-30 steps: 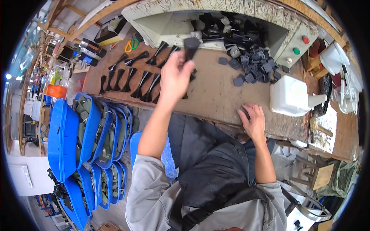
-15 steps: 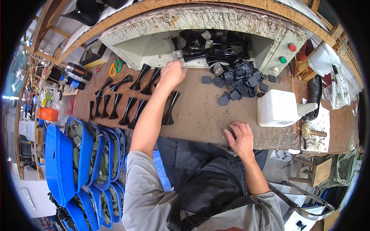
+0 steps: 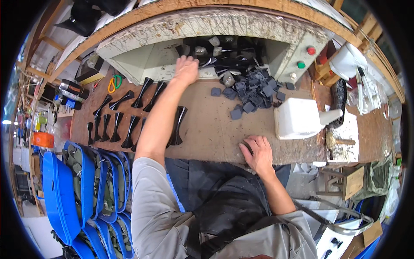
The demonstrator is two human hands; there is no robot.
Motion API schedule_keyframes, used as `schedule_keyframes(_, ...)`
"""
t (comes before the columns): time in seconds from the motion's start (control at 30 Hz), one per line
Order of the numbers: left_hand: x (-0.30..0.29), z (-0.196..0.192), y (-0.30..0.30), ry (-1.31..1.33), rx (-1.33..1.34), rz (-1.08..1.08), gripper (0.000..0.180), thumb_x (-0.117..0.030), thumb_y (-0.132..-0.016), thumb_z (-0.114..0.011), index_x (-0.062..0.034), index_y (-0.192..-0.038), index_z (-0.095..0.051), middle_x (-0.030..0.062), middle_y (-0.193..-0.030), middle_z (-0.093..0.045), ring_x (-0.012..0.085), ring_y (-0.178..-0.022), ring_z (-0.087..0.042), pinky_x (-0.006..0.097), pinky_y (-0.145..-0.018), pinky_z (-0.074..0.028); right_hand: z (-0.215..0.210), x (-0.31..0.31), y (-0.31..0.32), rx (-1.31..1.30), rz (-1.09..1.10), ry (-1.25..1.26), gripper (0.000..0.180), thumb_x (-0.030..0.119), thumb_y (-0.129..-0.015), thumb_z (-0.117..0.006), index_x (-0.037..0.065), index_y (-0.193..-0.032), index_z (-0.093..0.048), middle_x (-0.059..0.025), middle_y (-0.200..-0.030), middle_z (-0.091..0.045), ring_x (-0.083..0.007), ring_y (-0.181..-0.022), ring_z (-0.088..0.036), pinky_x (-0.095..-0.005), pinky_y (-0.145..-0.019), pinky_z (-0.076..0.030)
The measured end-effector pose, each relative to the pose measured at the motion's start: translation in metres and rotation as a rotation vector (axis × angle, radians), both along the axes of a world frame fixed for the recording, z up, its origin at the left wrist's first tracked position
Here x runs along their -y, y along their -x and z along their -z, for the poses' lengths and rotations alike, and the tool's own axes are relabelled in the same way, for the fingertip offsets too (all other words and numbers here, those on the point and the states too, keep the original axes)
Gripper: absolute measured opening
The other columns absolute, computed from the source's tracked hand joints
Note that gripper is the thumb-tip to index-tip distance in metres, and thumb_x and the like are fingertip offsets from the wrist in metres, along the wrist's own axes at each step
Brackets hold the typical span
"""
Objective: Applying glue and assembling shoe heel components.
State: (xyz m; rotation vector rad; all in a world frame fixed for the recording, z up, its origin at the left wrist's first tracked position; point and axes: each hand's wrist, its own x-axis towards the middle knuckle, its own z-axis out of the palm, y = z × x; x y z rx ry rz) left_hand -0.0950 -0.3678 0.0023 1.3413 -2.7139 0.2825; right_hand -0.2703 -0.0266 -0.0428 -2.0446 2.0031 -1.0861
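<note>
My left hand point(image 3: 186, 71) reaches to the front lip of the pale metal cabinet, its fingers curled down at the left end of a heap of glossy black shoe heels point(image 3: 235, 62). Whatever lies under those fingertips is hidden. Left of that arm, two rows of waisted black heels, such as this one point(image 3: 116, 127), stretch over the brown bench, and my forearm covers part of the nearer row. One more heel point(image 3: 178, 125) lies just right of the forearm. My right hand point(image 3: 258, 153) rests on the bench's near edge, fingers spread, holding nothing.
Dark grey square caps point(image 3: 254, 88) are piled before the cabinet point(image 3: 151, 64). A white bottle point(image 3: 297, 118) with a spout stands at right, beside a hammer point(image 3: 340, 141). Scissors point(image 3: 114, 83) lie far left. Blue bins point(image 3: 60, 196) with grey-green pieces stand below left.
The view has shifted slightly, so the bench appears further left. My left hand has moved a little forward to the heap, its fingers now curled there. The right hand stays put.
</note>
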Motion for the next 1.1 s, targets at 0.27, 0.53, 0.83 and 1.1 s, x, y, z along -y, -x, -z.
schedule_keyframes(0.27, -0.092, -0.09, -0.028, -0.214, -0.374, 0.04, 0.04, -0.019, -0.082, -0.065, -0.0032, -0.118, -0.057, 0.0216, -0.124, -0.059, 0.0405, -0.112, -0.057, 0.044, -0.096, -0.045, -0.006, 0.071, -0.023, 0.037, 0.184, -0.007, 0.034, 0.022, -0.081, -0.071, 0.002, -0.106, -0.057, -0.0179, -0.097, -0.057, -0.0368, -0.09, -0.06, -0.0426, -0.074, -0.052)
schedule_keyframes(0.53, -0.235, -0.07, -0.038, -0.534, -0.536, 0.073, 0.064, -0.016, -0.081, -0.07, -0.0023, -0.134, -0.035, 0.0307, -0.113, -0.06, 0.0462, -0.108, -0.058, 0.048, -0.091, -0.047, -0.008, 0.038, 0.002, 0.048, 0.025, -0.092, 0.037, 0.019, -0.077, -0.074, 0.002, -0.106, -0.058, -0.0166, -0.1, -0.06, -0.0367, -0.092, -0.061, -0.0425, -0.078, -0.052)
schedule_keyframes(0.83, -0.259, 0.051, -0.02, -0.734, -1.329, -0.003, 0.036, -0.019, -0.089, -0.069, -0.0015, -0.118, -0.058, 0.0029, -0.089, -0.064, 0.0103, -0.08, -0.058, 0.028, -0.074, -0.05, -0.016, -0.029, 0.029, 0.256, 0.06, -0.222, 0.041, 0.02, -0.079, -0.075, 0.0, -0.111, -0.059, -0.0161, -0.116, -0.059, -0.0343, -0.107, -0.056, -0.041, -0.091, -0.047)
schedule_keyframes(1.1, -0.284, 0.029, -0.023, -0.352, -1.04, 0.161, 0.03, -0.015, -0.09, -0.064, 0.0011, -0.116, -0.062, 0.0111, -0.088, -0.063, 0.024, -0.081, -0.059, 0.033, -0.078, -0.046, -0.022, -0.009, -0.001, 0.039, 0.228, -0.324, 0.037, 0.026, -0.081, -0.073, 0.002, -0.106, -0.062, -0.0144, -0.097, -0.064, -0.0359, -0.092, -0.061, -0.0422, -0.08, -0.05)
